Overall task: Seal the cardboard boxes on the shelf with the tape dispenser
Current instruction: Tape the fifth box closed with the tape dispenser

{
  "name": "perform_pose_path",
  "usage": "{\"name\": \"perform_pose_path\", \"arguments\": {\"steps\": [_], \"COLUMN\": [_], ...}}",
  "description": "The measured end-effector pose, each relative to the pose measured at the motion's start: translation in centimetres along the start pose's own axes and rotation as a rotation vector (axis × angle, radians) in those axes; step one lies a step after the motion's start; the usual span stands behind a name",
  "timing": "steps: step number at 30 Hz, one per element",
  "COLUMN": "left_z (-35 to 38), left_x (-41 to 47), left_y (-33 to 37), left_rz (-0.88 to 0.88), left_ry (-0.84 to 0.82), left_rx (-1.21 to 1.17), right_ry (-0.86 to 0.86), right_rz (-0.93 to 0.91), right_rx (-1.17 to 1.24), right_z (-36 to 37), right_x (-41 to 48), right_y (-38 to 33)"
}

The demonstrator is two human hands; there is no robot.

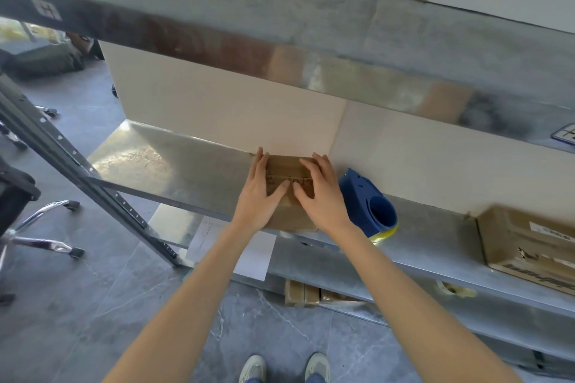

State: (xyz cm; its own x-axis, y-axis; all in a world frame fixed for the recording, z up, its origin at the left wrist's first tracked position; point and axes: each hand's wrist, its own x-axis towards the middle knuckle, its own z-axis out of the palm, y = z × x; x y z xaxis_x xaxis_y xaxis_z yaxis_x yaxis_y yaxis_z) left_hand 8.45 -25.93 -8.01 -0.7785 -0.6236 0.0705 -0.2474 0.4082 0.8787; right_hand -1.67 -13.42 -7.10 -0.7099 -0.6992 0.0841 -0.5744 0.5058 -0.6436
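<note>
— How are the grips?
— Left grip (263, 193) and right grip (320, 193) lie flat, fingers straight, pressing on top of a box (287, 218). Neither clasps anything.
— Where is the box?
— On the shelf (186, 171), against the wall. The blue tape dispenser (370, 205) stands just right of it; a second box (529, 246) sits well apart, far right.

A storeroom (office-like, too): metal shelves (186, 171) hold cardboard boxes (529, 242), and a wheeled chair (43, 227) stands on a grey tiled floor (109, 305).
</note>
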Motion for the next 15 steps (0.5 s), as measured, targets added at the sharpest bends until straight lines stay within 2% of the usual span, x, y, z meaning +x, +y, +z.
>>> {"name": "perform_pose_path", "arguments": {"steps": [2, 9, 15], "left_z": [0.19, 0.75, 1.02], "left_x": [-0.06, 0.09, -0.30], "left_y": [-0.25, -0.42, -0.47], "left_rz": [0.026, 0.037, 0.048], "left_ry": [0.020, 0.093, 0.170], "left_rx": [0.009, -0.017, -0.158], "right_ry": [0.031, 0.087, 0.209], "right_rz": [-0.014, 0.021, 0.035], "right_rx": [-0.025, 0.125, 0.289], "right_z": [0.22, 0.83, 0.83], "right_x": [-0.04, 0.26, -0.56], "right_y": [0.48, 0.78, 0.71]}}
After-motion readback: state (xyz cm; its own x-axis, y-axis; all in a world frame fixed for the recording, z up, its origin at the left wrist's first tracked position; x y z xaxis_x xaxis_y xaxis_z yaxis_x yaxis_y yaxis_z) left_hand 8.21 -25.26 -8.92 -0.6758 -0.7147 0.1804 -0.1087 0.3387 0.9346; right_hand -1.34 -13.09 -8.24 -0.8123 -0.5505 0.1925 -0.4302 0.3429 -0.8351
